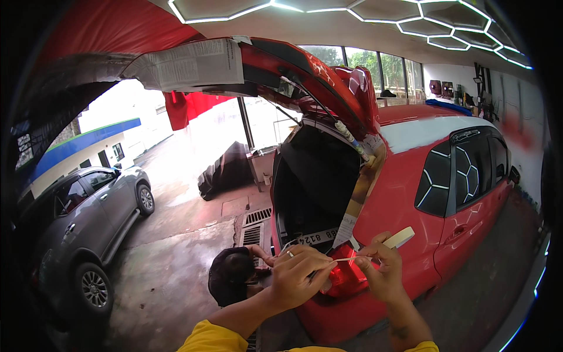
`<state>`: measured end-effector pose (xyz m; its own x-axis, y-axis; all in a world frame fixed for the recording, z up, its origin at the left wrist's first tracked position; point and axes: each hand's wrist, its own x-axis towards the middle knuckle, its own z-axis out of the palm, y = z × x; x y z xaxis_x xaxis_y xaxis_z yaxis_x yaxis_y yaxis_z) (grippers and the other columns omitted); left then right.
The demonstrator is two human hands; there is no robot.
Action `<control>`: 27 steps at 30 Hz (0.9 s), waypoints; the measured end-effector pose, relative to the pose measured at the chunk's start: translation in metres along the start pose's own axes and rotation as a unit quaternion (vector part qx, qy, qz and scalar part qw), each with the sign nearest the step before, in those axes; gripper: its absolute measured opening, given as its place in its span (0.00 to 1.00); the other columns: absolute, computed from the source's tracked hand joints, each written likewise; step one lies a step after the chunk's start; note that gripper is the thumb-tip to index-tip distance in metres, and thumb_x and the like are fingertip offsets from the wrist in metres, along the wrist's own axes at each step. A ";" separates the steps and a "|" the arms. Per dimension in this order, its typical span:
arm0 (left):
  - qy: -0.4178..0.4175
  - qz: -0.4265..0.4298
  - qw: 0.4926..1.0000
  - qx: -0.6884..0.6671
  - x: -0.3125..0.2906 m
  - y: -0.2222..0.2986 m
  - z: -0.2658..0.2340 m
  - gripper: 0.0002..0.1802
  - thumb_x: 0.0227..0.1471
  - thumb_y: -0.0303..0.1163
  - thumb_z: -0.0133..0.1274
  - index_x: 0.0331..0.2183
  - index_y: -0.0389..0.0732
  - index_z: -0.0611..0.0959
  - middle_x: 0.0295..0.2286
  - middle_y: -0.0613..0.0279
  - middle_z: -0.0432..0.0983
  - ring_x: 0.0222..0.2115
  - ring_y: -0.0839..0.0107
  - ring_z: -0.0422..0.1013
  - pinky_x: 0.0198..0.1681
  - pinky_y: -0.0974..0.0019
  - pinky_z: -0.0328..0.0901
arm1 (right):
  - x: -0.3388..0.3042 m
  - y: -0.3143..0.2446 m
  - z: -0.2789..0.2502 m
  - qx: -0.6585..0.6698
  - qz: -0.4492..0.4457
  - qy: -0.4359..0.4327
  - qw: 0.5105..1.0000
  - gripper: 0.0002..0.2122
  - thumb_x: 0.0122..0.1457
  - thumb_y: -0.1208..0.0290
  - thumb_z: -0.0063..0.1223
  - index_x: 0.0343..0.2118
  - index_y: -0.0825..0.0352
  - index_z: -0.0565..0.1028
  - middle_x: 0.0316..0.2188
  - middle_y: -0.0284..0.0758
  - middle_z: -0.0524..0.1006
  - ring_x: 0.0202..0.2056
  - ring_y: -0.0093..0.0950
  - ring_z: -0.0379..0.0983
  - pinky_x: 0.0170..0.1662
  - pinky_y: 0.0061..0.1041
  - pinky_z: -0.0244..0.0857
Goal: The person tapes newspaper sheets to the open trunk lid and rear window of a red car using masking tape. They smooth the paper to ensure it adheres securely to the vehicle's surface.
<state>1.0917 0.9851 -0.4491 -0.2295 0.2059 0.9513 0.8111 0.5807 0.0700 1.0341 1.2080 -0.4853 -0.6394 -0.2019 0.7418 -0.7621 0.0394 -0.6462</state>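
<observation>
My left hand [300,274] is closed in a pinch on one end of a thin, pale strip of masking tape [346,259]. The strip runs across to my right hand [382,268], whose fingers are closed around a cream roll of masking tape [400,237]. Both hands hover in front of the red tail light [350,277] at the rear corner of a red car [404,276]. Whether the strip touches the light, I cannot tell. Masking paper [345,230] lines the tailgate opening just beyond my hands.
The raised tailgate [264,56] has newspaper [202,63] taped on it. A crouching person [231,276] in dark clothes works low at the car's rear, left of my arm. A grey car [97,205] stands at left. Drain grates [252,236] cross the concrete floor.
</observation>
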 end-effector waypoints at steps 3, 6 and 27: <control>0.052 -0.022 0.998 -0.006 0.002 -0.017 -0.016 0.13 0.43 0.15 0.71 0.29 0.38 0.84 0.28 0.57 0.85 0.30 0.65 0.81 0.35 0.67 0.74 | 0.032 -0.015 0.019 -0.064 -0.019 0.009 0.998 0.10 0.58 0.67 0.70 0.33 0.67 0.80 0.35 0.33 0.69 0.35 0.26 0.65 0.39 0.28 0.61; 0.110 -0.038 0.992 -0.053 0.011 -0.041 -0.028 0.14 0.43 0.14 0.70 0.29 0.38 0.82 0.28 0.56 0.84 0.31 0.66 0.81 0.36 0.67 0.74 | 0.066 -0.014 0.029 -0.079 -0.084 -0.047 0.992 0.09 0.60 0.68 0.68 0.35 0.67 0.79 0.36 0.32 0.68 0.34 0.24 0.65 0.38 0.26 0.61; 0.388 -0.136 0.905 -0.107 0.288 -0.230 -0.068 0.12 0.58 0.36 0.63 0.36 0.37 0.83 0.36 0.57 0.85 0.40 0.65 0.76 0.49 0.59 0.68 | 0.415 -0.190 0.125 -0.576 -0.378 0.136 0.712 0.11 0.65 0.59 0.56 0.39 0.59 0.84 0.31 0.43 0.83 0.39 0.44 0.81 0.51 0.45 0.68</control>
<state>0.8759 0.8568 -0.1710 -0.0562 -0.5860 0.8083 0.8861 0.3438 0.3108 0.9259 0.9940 -0.0773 0.1216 -0.4011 0.9079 -0.3760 0.8279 0.4161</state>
